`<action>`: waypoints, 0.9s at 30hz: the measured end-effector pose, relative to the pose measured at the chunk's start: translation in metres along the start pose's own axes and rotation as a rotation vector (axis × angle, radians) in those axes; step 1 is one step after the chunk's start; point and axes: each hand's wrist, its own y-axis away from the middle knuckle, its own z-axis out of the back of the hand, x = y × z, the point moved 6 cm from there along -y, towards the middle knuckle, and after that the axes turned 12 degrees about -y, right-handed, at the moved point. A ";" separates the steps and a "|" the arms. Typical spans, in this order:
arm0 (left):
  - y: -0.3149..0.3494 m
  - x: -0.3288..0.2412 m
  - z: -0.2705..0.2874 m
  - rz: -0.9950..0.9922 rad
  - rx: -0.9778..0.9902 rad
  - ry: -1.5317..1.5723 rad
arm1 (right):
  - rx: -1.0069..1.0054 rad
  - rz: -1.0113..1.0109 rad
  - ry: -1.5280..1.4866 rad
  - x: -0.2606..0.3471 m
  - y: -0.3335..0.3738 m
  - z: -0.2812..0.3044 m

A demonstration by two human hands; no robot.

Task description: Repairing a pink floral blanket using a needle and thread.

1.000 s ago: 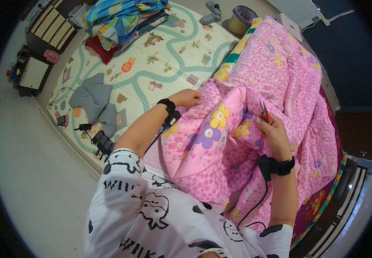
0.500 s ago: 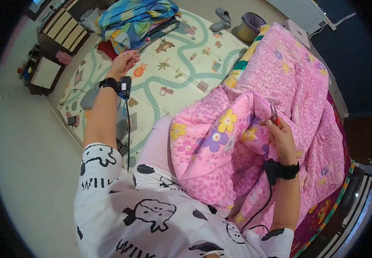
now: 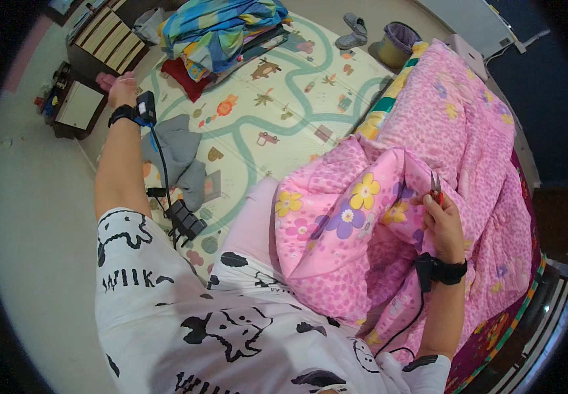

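My right hand [image 3: 443, 220] is closed around small red-handled scissors [image 3: 436, 188]. Their two narrow metal blades point up and stand slightly apart. Beneath that hand, a pink quilt [image 3: 323, 223] with yellow and purple flowers lies bunched over my lap and the bed. My left hand [image 3: 123, 90] is stretched far out to the left, above the floor mat, with its fingers drawn together. Whatever is in its fingertips is too small to make out. Behind it shows a pink object [image 3: 105, 81] beside a low cabinet.
A patterned play mat [image 3: 284, 141] covers the floor. On it are a heap of blue checked bedding [image 3: 221, 33], a red cloth [image 3: 185, 80], a grey cloth [image 3: 175, 148] and a black power block [image 3: 185, 220]. Grey slippers [image 3: 353, 33] and a bin [image 3: 397, 46] stand far right.
My left hand has swung further left, away from the bedding heap toward the cabinet. The right hand keeps its hold on the scissors; the view has shifted slightly.
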 end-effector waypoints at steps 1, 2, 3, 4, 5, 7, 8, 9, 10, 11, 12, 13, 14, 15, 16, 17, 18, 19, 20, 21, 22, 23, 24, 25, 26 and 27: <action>0.008 0.005 -0.016 0.003 0.095 -0.167 | 0.012 0.002 0.011 -0.001 -0.001 -0.002; 0.024 0.009 -0.031 0.008 0.183 -0.333 | 0.022 -0.001 0.016 -0.002 -0.002 -0.006; 0.050 0.015 -0.088 0.171 0.202 -0.342 | -0.013 0.000 0.014 -0.004 -0.001 -0.001; 0.090 0.008 -0.132 0.329 0.201 -0.362 | -0.026 0.000 0.010 -0.006 -0.001 0.002; 0.114 -0.001 -0.145 0.334 0.198 -0.355 | -0.014 -0.001 0.009 -0.006 -0.001 0.001; 0.134 -0.003 -0.163 0.348 0.198 -0.348 | 0.023 -0.016 0.051 -0.007 -0.001 0.000; 0.136 -0.001 -0.175 0.352 0.241 -0.370 | 0.017 -0.019 0.051 -0.007 0.000 -0.001; 0.139 -0.001 -0.188 0.355 0.286 -0.394 | 0.008 -0.007 0.038 -0.005 0.002 -0.002; 0.141 -0.006 -0.202 0.293 0.307 -0.412 | -0.002 0.006 0.025 -0.003 0.003 -0.004; 0.130 0.000 -0.199 0.292 0.304 -0.415 | 0.001 0.005 0.023 -0.001 0.005 -0.007; 0.110 0.004 -0.197 0.207 0.336 -0.368 | -0.008 0.017 0.028 0.002 0.007 -0.010; 0.099 0.007 -0.204 0.123 0.380 -0.326 | -0.028 0.024 0.025 0.001 0.008 -0.007; 0.099 -0.001 -0.219 0.083 0.369 -0.492 | -0.043 0.017 0.022 0.001 0.011 -0.005; 0.103 -0.008 -0.227 0.087 0.371 -0.496 | -0.046 0.026 0.066 0.004 0.016 -0.004; 0.105 -0.016 -0.234 0.020 0.343 -0.617 | -0.048 0.035 0.110 0.006 0.021 -0.003; 0.106 -0.022 -0.236 -0.048 0.310 -0.735 | -0.045 0.032 0.110 0.007 0.027 -0.002; 0.104 -0.020 -0.235 -0.068 0.307 -0.713 | -0.060 0.032 0.131 0.007 0.033 0.000; 0.106 -0.018 -0.233 -0.065 0.303 -0.715 | -0.075 0.031 0.151 0.007 0.042 0.004; 0.116 -0.009 -0.240 -0.045 0.410 -0.912 | -0.110 0.051 0.241 0.007 0.055 0.012; 0.125 -0.006 -0.239 -0.029 0.506 -1.108 | -0.102 0.051 0.242 0.008 0.063 0.015; 0.114 0.016 -0.231 -0.155 0.658 -1.248 | -0.086 0.056 0.214 0.009 0.069 0.017; 0.123 0.021 -0.239 -0.291 0.634 -1.385 | -0.090 0.060 0.184 0.010 0.076 0.020; 0.137 0.016 -0.248 -0.383 0.641 -1.460 | -0.101 0.101 0.182 0.014 0.081 0.018; 0.152 0.010 -0.258 -0.477 0.646 -1.534 | -0.109 0.101 0.178 0.015 0.087 0.021; 0.167 0.001 -0.266 -0.484 0.646 -1.535 | -0.138 0.112 0.189 0.016 0.094 0.025; 0.179 -0.009 -0.270 -0.382 0.600 -1.511 | -0.166 0.122 0.200 0.016 0.100 0.029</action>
